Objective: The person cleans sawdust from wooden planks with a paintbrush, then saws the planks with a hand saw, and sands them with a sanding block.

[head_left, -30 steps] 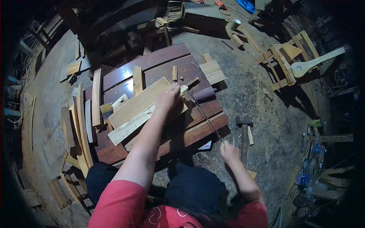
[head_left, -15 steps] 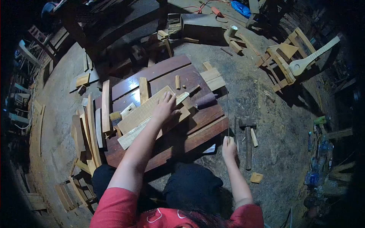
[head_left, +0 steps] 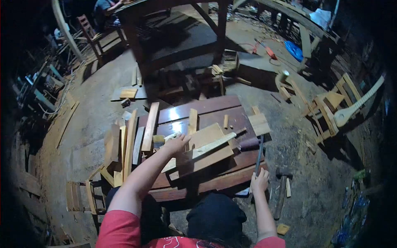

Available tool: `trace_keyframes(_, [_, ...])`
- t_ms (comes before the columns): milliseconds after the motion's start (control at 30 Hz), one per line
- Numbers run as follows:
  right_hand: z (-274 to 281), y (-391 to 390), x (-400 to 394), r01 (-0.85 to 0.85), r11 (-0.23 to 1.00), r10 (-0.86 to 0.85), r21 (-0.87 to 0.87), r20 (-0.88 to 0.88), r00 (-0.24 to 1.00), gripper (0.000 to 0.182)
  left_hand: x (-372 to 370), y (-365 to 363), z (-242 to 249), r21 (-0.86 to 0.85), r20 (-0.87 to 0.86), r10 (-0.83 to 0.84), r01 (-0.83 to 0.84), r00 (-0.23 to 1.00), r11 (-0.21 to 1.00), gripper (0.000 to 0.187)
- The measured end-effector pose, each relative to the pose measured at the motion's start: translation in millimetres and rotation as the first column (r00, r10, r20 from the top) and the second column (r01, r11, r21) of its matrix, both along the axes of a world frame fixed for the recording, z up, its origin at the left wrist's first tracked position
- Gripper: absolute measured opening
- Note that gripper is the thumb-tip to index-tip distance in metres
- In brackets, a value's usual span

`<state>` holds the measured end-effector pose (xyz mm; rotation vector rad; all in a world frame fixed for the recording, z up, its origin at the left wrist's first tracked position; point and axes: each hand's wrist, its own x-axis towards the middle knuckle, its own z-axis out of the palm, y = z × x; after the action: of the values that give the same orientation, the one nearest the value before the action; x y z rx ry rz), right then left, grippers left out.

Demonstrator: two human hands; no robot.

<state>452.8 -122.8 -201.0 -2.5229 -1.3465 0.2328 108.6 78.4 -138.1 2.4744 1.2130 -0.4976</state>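
Observation:
My left hand [head_left: 178,144] lies with fingers stretched out over the left end of some stacked pieces of wood on a low reddish-brown panelled surface [head_left: 209,108]. Under and beside it are a pale flat board [head_left: 208,135], a long tapered strip [head_left: 213,147] and a thicker board [head_left: 206,162]. A brush-like block [head_left: 158,140] sits just left of the fingers. Off the panel's right edge, my right hand [head_left: 259,182] is closed round the lower end of a long, narrow metal blade [head_left: 260,152] that points away from me. Its grip end is hidden in the fist.
A hammer [head_left: 282,194] lies on the floor right of my right hand. Long wood strips [head_left: 131,142] lean at the left. A small wooden frame [head_left: 326,109] with a pale stringed-instrument-shaped piece [head_left: 342,116] stands right. A person [head_left: 106,10] sits far back beyond a big table [head_left: 182,49].
The view has tilted upward, so the scene sits lower. My left hand has slid left along the boards. The blade in my right hand now shows its broader side.

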Motion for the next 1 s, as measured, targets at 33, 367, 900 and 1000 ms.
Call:
trace_keyframes(33, [3, 12, 3, -0.018, 1.000, 0.018, 0.015, -0.001, 1.000, 0.044, -7, 2, 7, 0.015, -0.001, 0.018, -0.018, 1.000, 1.000, 0.092])
trace_keyframes(367, [3, 138, 8, -0.521, 0.794, 0.595, -0.314, 0.223, 0.772, 0.042, -102, 2, 79, 0.166, -0.075, 0.111, -0.098, 0.991, 0.981, 0.051])
trace_keyframes(900, [48, 166, -5, -0.522, 0.760, 0.603, -0.387, 0.120, 0.789, 0.039, -153, -18, 39, 0.015, 0.229, 0.368, -0.381, 0.901, 0.924, 0.049])
trace_keyframes(1000, [66, 184, -12, -0.590, 0.752, 0.627, -0.293, 0.043, 0.778, 0.045, -145, -16, 44, -0.033, 0.280, 0.400, -0.408, 0.872, 0.912, 0.049])
